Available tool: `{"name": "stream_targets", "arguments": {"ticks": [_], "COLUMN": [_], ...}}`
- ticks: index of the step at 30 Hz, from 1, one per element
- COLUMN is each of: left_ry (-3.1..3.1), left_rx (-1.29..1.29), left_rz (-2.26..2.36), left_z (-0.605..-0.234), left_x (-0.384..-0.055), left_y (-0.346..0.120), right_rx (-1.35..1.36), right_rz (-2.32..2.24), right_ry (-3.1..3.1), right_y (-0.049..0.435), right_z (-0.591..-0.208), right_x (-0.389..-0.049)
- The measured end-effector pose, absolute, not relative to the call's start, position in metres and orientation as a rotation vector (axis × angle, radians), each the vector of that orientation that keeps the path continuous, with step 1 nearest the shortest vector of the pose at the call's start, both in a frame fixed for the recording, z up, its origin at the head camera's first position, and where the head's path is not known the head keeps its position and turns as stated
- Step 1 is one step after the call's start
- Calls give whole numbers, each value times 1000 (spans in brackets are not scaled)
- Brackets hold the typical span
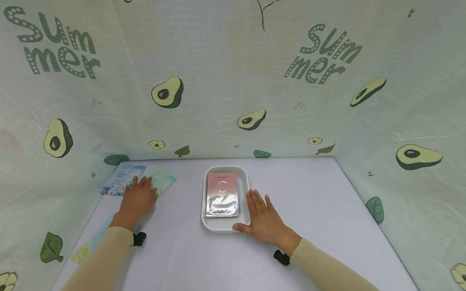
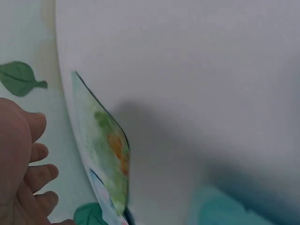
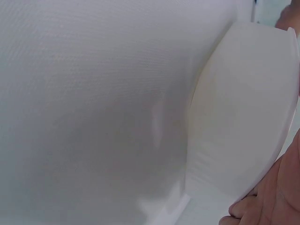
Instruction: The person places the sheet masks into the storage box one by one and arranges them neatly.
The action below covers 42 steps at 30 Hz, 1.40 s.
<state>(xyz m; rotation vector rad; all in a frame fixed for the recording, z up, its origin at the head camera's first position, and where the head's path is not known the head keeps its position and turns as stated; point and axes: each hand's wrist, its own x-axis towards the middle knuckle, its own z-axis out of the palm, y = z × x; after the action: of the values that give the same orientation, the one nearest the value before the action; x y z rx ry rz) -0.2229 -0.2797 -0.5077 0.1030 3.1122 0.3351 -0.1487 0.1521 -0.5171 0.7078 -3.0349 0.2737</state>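
Observation:
In the head view my left hand [image 1: 137,199] reaches to the far left of the table, fingers extended. It overlaps a blue flowered sheet mask packet [image 1: 121,181] and a pale green one [image 1: 164,182]. The left wrist view shows that green packet [image 2: 107,150] on the table beside the spread fingers. My right hand [image 1: 265,221] rests against the right side of a white tray [image 1: 222,226], fingers straight, thumb at the front corner. Inside the tray lies a pink and silver sheet mask packet [image 1: 222,194], with a bluish edge showing beneath it.
Under the left forearm, partly hidden, lie a light blue packet [image 1: 101,233] and a yellow-patterned packet [image 1: 81,253]. A printed cloth [image 1: 211,81] with avocados hangs behind and along both sides of the white table [image 1: 309,190].

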Motion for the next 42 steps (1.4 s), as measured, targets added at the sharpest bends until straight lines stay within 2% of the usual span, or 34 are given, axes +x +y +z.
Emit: {"name": "stream_targets", "arguments": {"ticks": [4,9,23,35,39,42], "left_ry": [3031,2951,2904,2865,2922,2992], "left_rx": [159,228,399,499,475,435], "left_rz": [273,245,389,362,354,322], "left_z": [-512,-522,-535,-532,-521,-513], "left_x": [-217,-213,-194,-154,-157,-171], "left_y": [-309,-317,-267,-233,-236,-244], "right_rx": [707,703,700,703,701,703], "right_rz": [277,275,286,265,263,259], "right_ry": [-3037,-3040,-3038,-3038,-3046,-3049], "right_y": [152,152,152,153,152,152], "right_z": [-517,-517,-519,-518,-516,-515], "right_x": [-148,-148,-148,-149,-148,-149]}}
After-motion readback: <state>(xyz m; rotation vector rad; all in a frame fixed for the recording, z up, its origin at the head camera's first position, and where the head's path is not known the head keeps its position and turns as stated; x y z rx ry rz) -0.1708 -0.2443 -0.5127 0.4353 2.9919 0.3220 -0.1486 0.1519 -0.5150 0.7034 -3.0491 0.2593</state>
